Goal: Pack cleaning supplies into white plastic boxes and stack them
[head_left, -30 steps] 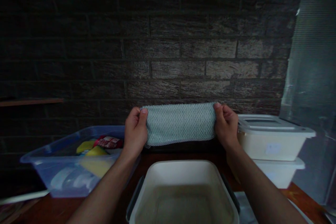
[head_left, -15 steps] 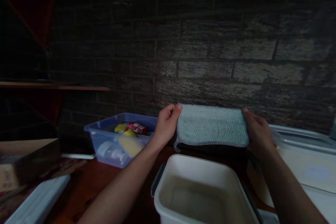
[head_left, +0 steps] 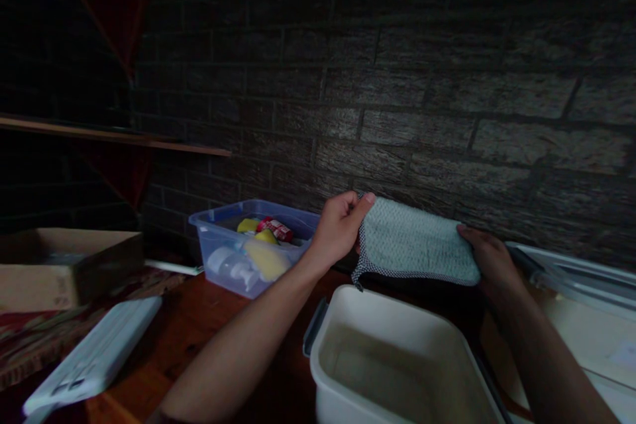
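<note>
A pale green waffle-textured cloth (head_left: 415, 240), folded into a band, is stretched between both my hands in front of a dark brick wall. My left hand (head_left: 339, 226) pinches its left end with the thumb on top. My right hand (head_left: 489, 260) grips its right end, which sits a little lower. The cloth hangs above the far edge of an open white plastic tub (head_left: 397, 361) with a dark handle on its left side.
A clear blue bin (head_left: 248, 248) with yellow sponges, bottles and a red packet stands at left of my hands. A white lid (head_left: 94, 358) and a cardboard box (head_left: 64, 265) lie farther left on the wooden table. White lidded containers (head_left: 581, 291) stand at right.
My view has swung to the left, bringing the cardboard box and white lid into sight. The cloth stays held in both hands, its right end now lower than its left.
</note>
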Available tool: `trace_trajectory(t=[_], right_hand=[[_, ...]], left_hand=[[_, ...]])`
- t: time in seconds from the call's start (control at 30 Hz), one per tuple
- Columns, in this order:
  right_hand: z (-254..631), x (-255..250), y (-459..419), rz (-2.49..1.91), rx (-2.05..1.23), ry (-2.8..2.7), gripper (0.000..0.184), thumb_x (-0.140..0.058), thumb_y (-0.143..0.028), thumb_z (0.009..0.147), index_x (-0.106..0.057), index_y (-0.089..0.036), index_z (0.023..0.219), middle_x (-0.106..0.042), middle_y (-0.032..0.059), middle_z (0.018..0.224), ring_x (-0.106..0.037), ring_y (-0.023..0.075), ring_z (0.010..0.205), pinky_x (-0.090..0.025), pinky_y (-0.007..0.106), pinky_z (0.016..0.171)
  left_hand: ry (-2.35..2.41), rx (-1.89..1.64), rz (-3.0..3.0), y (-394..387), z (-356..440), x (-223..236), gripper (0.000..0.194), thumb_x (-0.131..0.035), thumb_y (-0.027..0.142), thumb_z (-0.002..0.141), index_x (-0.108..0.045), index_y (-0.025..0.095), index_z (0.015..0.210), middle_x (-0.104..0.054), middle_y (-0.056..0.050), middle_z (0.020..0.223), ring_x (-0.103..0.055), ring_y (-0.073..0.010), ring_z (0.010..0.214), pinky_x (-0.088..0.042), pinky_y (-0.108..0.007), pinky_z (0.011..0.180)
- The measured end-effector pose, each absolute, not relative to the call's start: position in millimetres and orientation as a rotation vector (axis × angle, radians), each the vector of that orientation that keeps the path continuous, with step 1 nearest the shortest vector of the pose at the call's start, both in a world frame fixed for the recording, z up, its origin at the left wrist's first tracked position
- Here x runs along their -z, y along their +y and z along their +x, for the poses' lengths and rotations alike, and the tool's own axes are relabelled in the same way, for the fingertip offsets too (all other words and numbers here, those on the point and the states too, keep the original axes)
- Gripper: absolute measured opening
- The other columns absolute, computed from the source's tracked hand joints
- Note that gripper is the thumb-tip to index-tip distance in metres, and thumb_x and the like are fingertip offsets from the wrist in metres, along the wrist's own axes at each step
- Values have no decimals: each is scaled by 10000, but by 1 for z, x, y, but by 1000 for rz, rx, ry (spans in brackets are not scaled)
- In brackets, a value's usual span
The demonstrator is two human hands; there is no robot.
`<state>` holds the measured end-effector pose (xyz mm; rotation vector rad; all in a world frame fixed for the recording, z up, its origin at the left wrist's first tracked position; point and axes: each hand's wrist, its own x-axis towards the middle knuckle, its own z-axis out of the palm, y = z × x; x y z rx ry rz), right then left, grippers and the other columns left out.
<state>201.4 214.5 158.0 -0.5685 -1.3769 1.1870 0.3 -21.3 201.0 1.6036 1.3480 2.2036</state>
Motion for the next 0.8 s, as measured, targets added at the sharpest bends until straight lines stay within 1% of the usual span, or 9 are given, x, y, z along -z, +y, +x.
trace_trajectory(t=[0.17,0.33,0.43,0.53,0.6,0.67,0.73,0.8], right_hand=[[200,-159,214,-582,-1258,-1322,341,-886,-436,657,-763,-156,808,-712,29,771,-625,176,680,-479,253,537],[200,-161,215,-471,-1211,-1223,290,-859,-427,712,-739,-195,836,-705,-19,862,-615,149,800,-503,224,673],[201,-166,207,-386,-1187,-1214,277,-826,-446,765,-721,-196,823,-683,-21,840,-597,146,798,-495,233,717],[204,-173,195,-283,-1164,-1264,309,-784,-483,818,-704,-186,794,-634,-13,750,-557,151,715,-469,259,671],[205,-177,188,-241,-1150,-1284,328,-770,-496,834,-698,-181,777,-609,-15,721,-522,143,675,-439,258,640],[207,-179,185,-219,-1130,-1273,331,-772,-496,837,-701,-180,768,-603,-20,726,-500,130,668,-415,246,635],[208,-179,186,-202,-1106,-1256,324,-771,-492,842,-711,-181,776,-605,-25,742,-496,123,683,-407,238,657],[208,-177,191,-196,-1099,-1216,312,-781,-486,835,-724,-182,792,-613,-29,758,-504,122,708,-408,234,691]], left_hand=[[1435,-2198,1698,-22,-2,-201,477,-598,490,967,-406,199,643,-348,57,576,-353,-92,521,-232,-246,492],[1490,-2300,1783,-19,-12,-202,473,-617,452,960,-401,192,631,-318,50,624,-320,-99,577,-218,-258,527],[1447,-2321,1702,-15,-20,-200,380,-636,463,940,-523,190,701,-396,51,610,-357,-101,551,-226,-250,519],[1418,-2328,1592,-10,-26,-199,292,-678,478,902,-643,192,855,-517,43,618,-421,-110,528,-257,-238,509],[1416,-2375,1563,-9,-26,-200,282,-695,470,888,-665,189,879,-557,35,637,-447,-113,542,-282,-232,518],[1425,-2448,1585,-10,-25,-201,269,-698,448,889,-671,183,853,-580,26,680,-474,-116,594,-323,-227,555],[1451,-2496,1627,-13,-21,-204,263,-693,430,899,-674,177,829,-579,21,713,-484,-119,643,-349,-227,593],[1465,-2497,1656,-17,-17,-205,270,-688,423,907,-670,174,803,-559,25,706,-470,-119,650,-353,-229,598]])
